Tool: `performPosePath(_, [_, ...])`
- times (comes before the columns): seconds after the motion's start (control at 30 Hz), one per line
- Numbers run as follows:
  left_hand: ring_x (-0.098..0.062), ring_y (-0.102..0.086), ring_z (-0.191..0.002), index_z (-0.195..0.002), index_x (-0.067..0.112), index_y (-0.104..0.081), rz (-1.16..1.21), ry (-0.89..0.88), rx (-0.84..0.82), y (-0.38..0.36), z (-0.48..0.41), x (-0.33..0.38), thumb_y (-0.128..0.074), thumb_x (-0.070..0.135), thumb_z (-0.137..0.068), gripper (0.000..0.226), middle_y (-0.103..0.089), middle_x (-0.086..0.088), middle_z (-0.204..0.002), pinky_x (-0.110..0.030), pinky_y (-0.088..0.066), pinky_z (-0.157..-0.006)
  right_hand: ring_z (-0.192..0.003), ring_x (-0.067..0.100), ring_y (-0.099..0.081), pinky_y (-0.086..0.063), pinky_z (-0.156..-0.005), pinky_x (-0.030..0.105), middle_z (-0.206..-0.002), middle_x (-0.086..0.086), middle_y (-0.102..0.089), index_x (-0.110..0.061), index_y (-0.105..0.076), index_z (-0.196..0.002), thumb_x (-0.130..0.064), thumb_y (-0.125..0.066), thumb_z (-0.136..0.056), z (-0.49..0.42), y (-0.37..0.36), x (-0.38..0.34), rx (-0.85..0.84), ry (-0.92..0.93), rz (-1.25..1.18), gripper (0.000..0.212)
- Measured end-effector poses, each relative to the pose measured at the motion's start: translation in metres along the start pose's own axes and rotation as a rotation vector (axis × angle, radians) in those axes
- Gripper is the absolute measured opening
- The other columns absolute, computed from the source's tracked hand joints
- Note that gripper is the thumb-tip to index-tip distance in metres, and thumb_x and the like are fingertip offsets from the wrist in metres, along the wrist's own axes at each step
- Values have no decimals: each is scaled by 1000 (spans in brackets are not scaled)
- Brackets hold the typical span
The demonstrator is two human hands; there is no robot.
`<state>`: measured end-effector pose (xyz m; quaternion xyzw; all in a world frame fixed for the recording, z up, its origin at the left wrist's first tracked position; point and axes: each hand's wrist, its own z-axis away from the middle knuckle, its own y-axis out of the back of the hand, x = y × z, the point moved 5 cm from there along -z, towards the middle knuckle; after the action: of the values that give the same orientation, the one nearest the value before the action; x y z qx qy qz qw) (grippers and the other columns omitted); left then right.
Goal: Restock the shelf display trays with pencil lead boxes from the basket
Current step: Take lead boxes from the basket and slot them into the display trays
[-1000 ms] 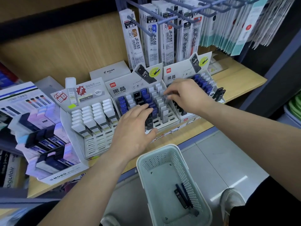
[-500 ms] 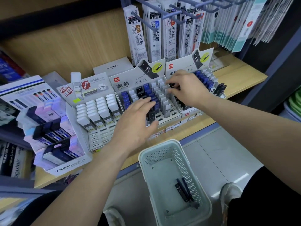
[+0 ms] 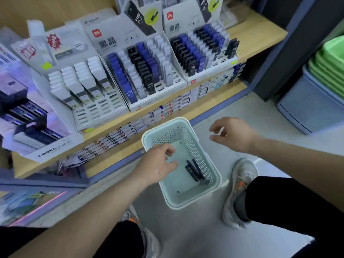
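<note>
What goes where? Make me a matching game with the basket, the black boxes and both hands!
Things:
1. basket
2. black boxes
3. left hand
4. right hand

Places:
A. lying inside the basket
B. on the floor, below the shelf
C. in the air, right of the basket
D. over the basket's left side

Pairs: 1-B, 2-A, 3-D, 4-C

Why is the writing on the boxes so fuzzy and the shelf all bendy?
Head view: the whole frame is smeared like motion blur, so print on the display trays is fuzzy; the wide-angle lens bows the shelf edge.
</note>
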<state>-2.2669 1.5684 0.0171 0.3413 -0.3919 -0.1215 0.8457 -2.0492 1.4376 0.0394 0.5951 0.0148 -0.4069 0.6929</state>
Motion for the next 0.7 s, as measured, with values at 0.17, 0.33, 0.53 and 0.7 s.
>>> performPosePath(0.17, [-21,-59,-113,-136,12,-50,219,236,-57,-97,-48,-32,-73,27,-89,54,-58,-5,-131,-34,-49,-98,-83,14,-62,-46,-77,27,-108,-1,-67,-21,-62,-123,-37,-62,-95,19,-95,50,-13,-216,-143,32])
performPosePath(0.33, [-29,-55,-124,-140,6,-44,349,451,-69,-167,-91,-57,-78,21,-84,67,-55,-13,-139,-36,-47,-102,-89,17,-58,-47,-81,31,-109,1,-64,-19,-57,-129,-46,-47,-99,19,-144,65,-18,-245,-196,42])
performPosePath(0.53, [-27,-67,-106,-126,8,-51,491,638,101,-219,-127,-84,-88,32,-59,80,-66,-10,-123,-35,-55,-91,-70,15,-52,-37,-62,32,-82,-6,-55,-29,-51,-84,-49,-34,-103,21,-160,69,23,-183,-192,32])
performPosePath(0.7, [-17,-68,-92,-111,11,-60,561,643,155,-235,-132,-89,-84,15,-70,48,-71,0,-102,-25,-52,-80,-62,11,-44,-30,-56,34,-71,-6,-46,-25,-41,-76,-44,-35,-104,20,-162,69,42,-152,-177,35])
